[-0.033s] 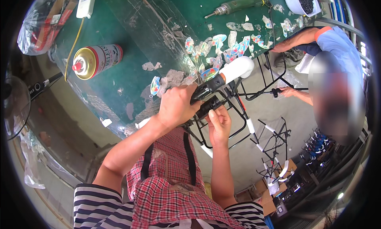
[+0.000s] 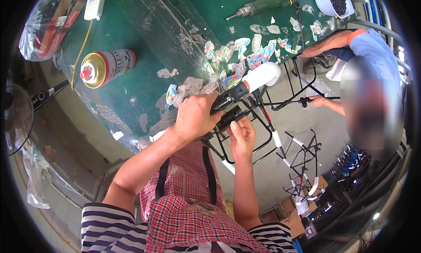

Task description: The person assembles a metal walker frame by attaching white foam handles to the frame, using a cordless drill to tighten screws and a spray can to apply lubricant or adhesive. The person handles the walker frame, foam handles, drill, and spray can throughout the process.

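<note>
1. Hands, two. The left hand [image 2: 196, 116] has its fingers wrapped around one black cylindrical part [image 2: 229, 98]; the right hand [image 2: 242, 137], lower and to the right, pinches one black fitting [image 2: 231, 116] between thumb and fingers.
2. Workpiece. One black tubular frame [image 2: 262, 152] lies at and beyond the hands, just off the near edge of the surface [image 2: 125, 29]. One white padded end [image 2: 262, 76] projects past the cylindrical part, up and to the right.
3. Surface, green. It carries one spray can [image 2: 107, 68], lying at left with its red nozzle toward the lower left; one green drill [image 2: 267, 6] near the top; and one white bowl [image 2: 326, 5] of small black pieces [image 2: 337, 1] at upper right. Colourful sticker scraps [image 2: 267, 51], too many and overlapping to count, lie between drill and hands.
4. Surroundings. One co-worker [image 2: 379, 51] stands at right, one hand [image 2: 317, 101] on black tubing. Farther off are more black frames [image 2: 307, 165], their number unclear.
</note>
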`<state>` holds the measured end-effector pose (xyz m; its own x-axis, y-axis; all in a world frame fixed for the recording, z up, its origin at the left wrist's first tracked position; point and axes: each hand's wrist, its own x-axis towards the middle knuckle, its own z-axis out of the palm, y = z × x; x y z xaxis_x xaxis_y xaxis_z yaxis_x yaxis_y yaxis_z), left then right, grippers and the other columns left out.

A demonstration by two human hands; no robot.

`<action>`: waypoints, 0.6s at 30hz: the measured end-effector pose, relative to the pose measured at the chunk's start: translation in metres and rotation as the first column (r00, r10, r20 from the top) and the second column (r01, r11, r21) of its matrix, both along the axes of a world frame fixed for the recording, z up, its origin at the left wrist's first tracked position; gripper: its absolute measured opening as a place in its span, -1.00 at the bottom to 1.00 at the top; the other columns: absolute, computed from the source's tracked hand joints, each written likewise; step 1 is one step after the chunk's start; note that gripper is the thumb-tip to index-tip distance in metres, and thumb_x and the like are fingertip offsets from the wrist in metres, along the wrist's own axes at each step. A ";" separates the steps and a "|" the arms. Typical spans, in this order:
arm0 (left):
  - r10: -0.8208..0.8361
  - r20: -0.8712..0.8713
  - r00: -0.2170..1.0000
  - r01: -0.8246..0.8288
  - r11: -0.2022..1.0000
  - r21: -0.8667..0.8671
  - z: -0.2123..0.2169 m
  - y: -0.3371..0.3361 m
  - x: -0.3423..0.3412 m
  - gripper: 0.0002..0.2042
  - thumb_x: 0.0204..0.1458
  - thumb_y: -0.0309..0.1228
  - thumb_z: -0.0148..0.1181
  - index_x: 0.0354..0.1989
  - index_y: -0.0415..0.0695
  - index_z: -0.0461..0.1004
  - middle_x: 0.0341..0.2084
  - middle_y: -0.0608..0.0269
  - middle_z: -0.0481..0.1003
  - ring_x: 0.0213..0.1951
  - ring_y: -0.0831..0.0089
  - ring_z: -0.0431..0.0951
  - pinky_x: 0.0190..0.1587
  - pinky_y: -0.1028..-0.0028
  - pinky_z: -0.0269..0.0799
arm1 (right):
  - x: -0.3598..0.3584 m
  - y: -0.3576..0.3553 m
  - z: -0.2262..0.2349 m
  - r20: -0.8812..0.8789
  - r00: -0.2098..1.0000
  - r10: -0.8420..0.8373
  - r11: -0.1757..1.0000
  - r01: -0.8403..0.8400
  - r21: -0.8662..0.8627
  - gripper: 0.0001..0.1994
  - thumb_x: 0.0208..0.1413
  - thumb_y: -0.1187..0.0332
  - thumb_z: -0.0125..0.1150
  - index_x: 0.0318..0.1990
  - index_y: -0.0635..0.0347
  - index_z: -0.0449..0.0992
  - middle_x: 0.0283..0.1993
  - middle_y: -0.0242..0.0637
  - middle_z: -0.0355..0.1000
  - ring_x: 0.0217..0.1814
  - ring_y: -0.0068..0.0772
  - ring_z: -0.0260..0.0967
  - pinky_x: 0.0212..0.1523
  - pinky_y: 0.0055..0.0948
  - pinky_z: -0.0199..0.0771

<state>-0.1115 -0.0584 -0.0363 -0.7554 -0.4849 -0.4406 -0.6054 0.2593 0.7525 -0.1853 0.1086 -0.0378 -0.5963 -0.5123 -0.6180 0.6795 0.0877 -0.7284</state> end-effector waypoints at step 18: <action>0.105 -0.028 0.994 -0.102 0.990 0.096 0.000 0.001 -0.006 -0.70 -0.18 -0.37 0.34 -0.22 -0.18 0.58 -0.53 0.01 0.54 -0.45 0.06 0.57 -0.35 0.28 0.47 | 0.002 0.006 0.001 0.015 1.000 -0.017 1.000 0.017 0.001 -0.75 0.13 0.50 0.21 -0.03 0.29 0.45 -0.07 -0.32 0.48 -0.10 -0.54 0.40 -0.11 -0.51 0.38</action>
<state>-0.1171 -0.0572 -0.0359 -0.7183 -0.5185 -0.4639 -0.5999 0.1237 0.7905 -0.1834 0.1142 -0.0367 -0.5956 -0.5017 -0.6274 0.6918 0.0767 -0.7180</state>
